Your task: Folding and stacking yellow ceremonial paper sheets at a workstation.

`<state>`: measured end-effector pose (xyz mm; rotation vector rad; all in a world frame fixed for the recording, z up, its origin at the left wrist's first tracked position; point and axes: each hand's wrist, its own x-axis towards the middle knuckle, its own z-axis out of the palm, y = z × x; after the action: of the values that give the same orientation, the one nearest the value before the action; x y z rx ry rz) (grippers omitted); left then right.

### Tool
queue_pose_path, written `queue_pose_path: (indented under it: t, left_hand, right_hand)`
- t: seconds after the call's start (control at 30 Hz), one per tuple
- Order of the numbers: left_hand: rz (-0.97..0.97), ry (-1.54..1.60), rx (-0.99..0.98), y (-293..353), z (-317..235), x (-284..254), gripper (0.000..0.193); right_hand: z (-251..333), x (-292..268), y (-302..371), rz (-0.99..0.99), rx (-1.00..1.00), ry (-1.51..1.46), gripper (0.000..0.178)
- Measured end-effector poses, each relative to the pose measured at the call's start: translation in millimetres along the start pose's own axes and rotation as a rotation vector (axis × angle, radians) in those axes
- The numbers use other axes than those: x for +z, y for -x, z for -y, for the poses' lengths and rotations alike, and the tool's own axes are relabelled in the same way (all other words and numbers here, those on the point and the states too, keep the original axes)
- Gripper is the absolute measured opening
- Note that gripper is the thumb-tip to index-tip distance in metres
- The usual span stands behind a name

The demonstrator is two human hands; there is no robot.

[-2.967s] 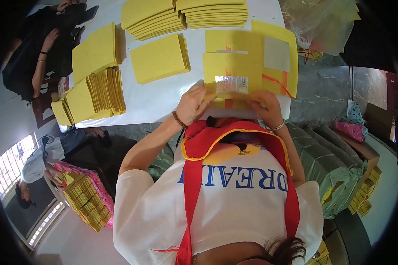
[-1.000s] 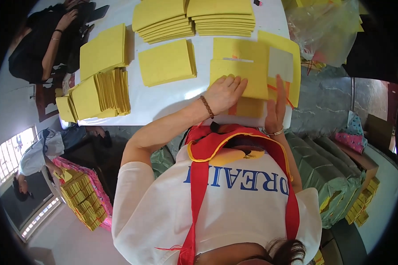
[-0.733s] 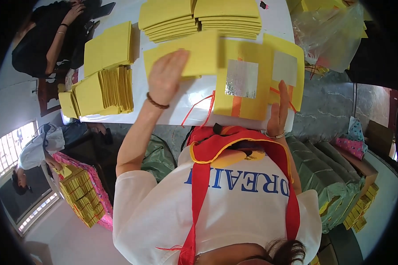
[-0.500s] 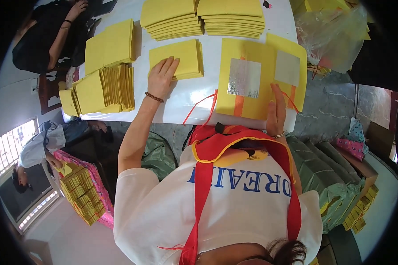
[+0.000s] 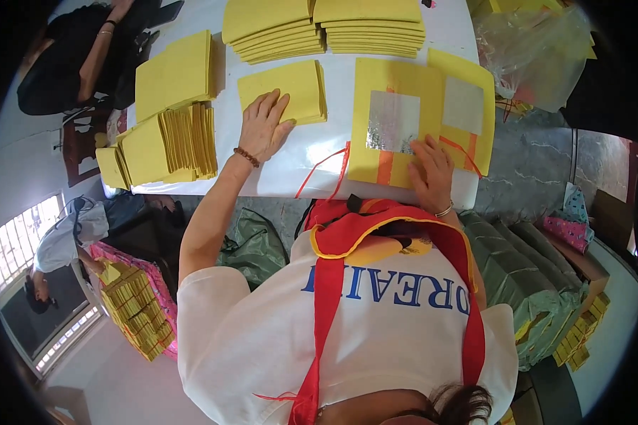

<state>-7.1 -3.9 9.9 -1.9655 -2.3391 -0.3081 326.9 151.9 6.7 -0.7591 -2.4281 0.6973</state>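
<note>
A small stack of folded yellow paper [image 5: 290, 85] lies on the white table [image 5: 298, 159]. My left hand [image 5: 265, 126] rests on its near left corner, fingers stretched out. Right of it lies a yellow sheet [image 5: 365, 159] bearing a silver square [image 5: 392, 122] and an orange strip. My right hand [image 5: 432, 170] lies on this sheet's near right part, fingers extended and slightly bent, holding nothing. A second yellow sheet [image 5: 468, 78] with a pale silver square sits partly under the first. Red ribbon [image 5: 342, 170] hangs at the table's near edge.
Thick yellow paper stacks [image 5: 269, 32] stand at the back, with more piles [image 5: 174, 74] at left. A clear plastic bag [image 5: 535, 53] sits beyond the right edge. Green wrapped bundles [image 5: 514, 283] are at lower right. Two other people are at the left, one near a yellow pile [image 5: 135, 308].
My right hand has shifted left and turned flatter onto the silver-squared sheet. My left hand stays on the small stack, its thumb spread further out.
</note>
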Motion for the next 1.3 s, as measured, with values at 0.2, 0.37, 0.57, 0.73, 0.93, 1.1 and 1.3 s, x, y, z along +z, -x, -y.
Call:
queue_pose_path:
  t: [0.2, 0.37, 0.57, 0.73, 0.93, 1.1, 1.3]
  left_hand:
    - [-0.058, 0.037, 0.017, -20.1, 0.0, -24.2, 0.029]
    - [-0.170, 0.115, 0.140, -31.9, -38.9, -30.9, 0.024]
    - [-0.010, 0.354, 0.496, -22.2, -129.7, -24.4, 0.028]
    - [0.016, 0.331, 0.534, -21.2, -131.0, -11.6, 0.022]
    - [0.182, 0.641, 0.394, -28.7, -121.7, -7.9, 0.013]
    - [0.202, 0.784, 0.300, -32.4, -122.6, -9.5, 0.011]
    - [0.251, 0.888, 0.138, -30.4, -119.1, -4.6, 0.013]
  right_hand:
    - [-4.8, 3.3, 0.9, 0.041, -0.022, 0.047, 0.032]
    - [-6.6, 4.3, 1.1, 0.041, -0.021, 0.050, 0.029]
    - [-2.4, -1.8, -3.1, 0.070, -0.004, 0.041, 0.024]
    - [-20.8, -9.1, -7.7, 0.094, 0.176, -0.430, 0.024]
    - [-25.5, -9.5, -6.3, 0.054, 0.331, -0.661, 0.045]
    - [-23.0, -10.7, -7.7, 0.048, 0.327, -0.679, 0.047]
    - [-29.7, -9.9, -4.6, 0.062, 0.318, -0.710, 0.047]
